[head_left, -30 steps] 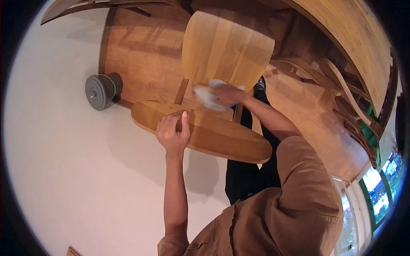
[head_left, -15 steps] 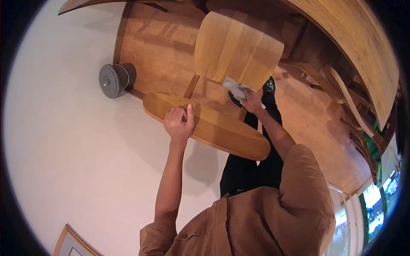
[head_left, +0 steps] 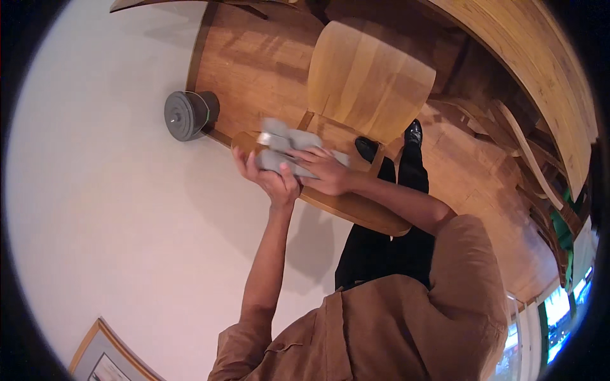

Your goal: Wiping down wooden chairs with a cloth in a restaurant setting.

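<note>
A bunched grey cloth lies between my two hands, over the left part of the wooden chair's curved backrest. My left hand supports the cloth at its near left side, thumb on the near edge and fingers bent up around it. From the right, my right hand presses on the cloth with its fingers close together. Both hands and the cloth hide part of the backrest. Beyond it is the chair's pale wooden seat.
A dark grey lidded bucket with a wire handle stands by the white wall. A wooden table curves along the upper right, with another chair beside it. A framed picture hangs at lower left.
My right hand has brought the cloth left and nearer, from beside the seat to the backrest. My left hand has left its fist on the backrest and now grips the cloth too.
</note>
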Tool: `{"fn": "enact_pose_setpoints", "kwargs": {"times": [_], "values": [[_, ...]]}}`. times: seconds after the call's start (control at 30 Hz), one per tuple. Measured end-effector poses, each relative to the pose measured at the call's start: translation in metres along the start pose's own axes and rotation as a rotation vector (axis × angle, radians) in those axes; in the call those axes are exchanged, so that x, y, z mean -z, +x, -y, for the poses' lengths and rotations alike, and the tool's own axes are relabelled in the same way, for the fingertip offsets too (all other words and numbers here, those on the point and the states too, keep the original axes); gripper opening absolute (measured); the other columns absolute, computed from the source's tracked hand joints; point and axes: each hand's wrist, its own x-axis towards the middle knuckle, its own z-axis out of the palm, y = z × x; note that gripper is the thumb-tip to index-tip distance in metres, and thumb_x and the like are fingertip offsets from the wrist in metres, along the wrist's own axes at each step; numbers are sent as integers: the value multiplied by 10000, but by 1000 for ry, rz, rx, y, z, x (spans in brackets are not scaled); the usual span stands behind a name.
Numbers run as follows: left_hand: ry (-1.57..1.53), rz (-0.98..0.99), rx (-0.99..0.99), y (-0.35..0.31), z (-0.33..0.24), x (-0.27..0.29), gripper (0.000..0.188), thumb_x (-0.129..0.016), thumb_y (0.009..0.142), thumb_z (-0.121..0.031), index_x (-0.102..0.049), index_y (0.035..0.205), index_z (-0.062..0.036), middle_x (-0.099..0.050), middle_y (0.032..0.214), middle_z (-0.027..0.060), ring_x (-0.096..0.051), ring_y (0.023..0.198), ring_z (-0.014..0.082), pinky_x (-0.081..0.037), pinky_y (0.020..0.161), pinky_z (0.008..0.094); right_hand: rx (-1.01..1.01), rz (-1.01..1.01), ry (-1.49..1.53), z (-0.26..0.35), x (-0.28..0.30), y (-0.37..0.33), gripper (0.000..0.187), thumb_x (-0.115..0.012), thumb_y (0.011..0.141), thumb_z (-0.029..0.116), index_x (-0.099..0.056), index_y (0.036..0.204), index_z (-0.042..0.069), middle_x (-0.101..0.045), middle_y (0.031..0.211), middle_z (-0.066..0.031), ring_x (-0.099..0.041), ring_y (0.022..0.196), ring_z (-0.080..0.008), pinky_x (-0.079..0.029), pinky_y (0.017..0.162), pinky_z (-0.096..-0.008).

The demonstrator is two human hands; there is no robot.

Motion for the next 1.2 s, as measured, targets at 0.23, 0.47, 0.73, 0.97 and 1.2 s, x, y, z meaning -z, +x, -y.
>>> {"fn": "enact_pose_setpoints", "kwargs": {"times": [0.23, 0.47, 0.73, 0.97, 1.2], "values": [[-89, -188, 470, -23, 6, -13, 735, -270, 1028, -537, 31, 1484, -45, 114, 1555, 236, -119, 1442, 403, -148, 1162, 549, -289, 90, 383, -18, 4, 176, 566, -546, 930, 466, -517, 1401, 153, -335, 1554, -120, -304, 1394, -366, -296, 1098, -547], [-641, -401, 782, -48, 8, 16, 851, -192, 955, -717, -43, 1508, -88, -107, 1560, 188, -251, 1412, 358, -192, 1147, 551, 168, 19, -60, 36, 8, 30, 466, -685, 827, 325, -643, 1262, 164, -407, 1497, -78, -335, 1353, -383, -265, 1112, -547], [-596, -141, 978, -73, -17, 18, 778, -261, 976, -682, -98, 1510, -141, -239, 1530, 200, -349, 1356, 327, -274, 1107, 507, -454, 11, -94, 29, 79, -210, 503, -661, 877, 373, -644, 1157, -44, -489, 1381, -161, -392, 1298, -393, -329, 1059, -496], [-391, 21, 1009, -59, -30, 27, 738, -272, 1019, -581, -81, 1516, -70, -205, 1545, 218, -288, 1409, 338, -233, 1155, 470, -206, 149, -137, 95, 83, -208, 445, -712, 758, 352, -694, 1180, 211, -459, 1413, -128, -361, 1317, -396, -296, 1026, -609], [60, 203, 75, 5, -47, 56, 661, -466, 986, -511, -334, 1449, -58, -356, 1490, 199, -341, 1389, 346, -195, 1158, 506, 258, -9, -65, 35, 20, -34, 586, -723, 753, 364, -599, 1305, 211, -389, 1452, -179, -356, 1313, -418, -271, 1076, -608]]}}
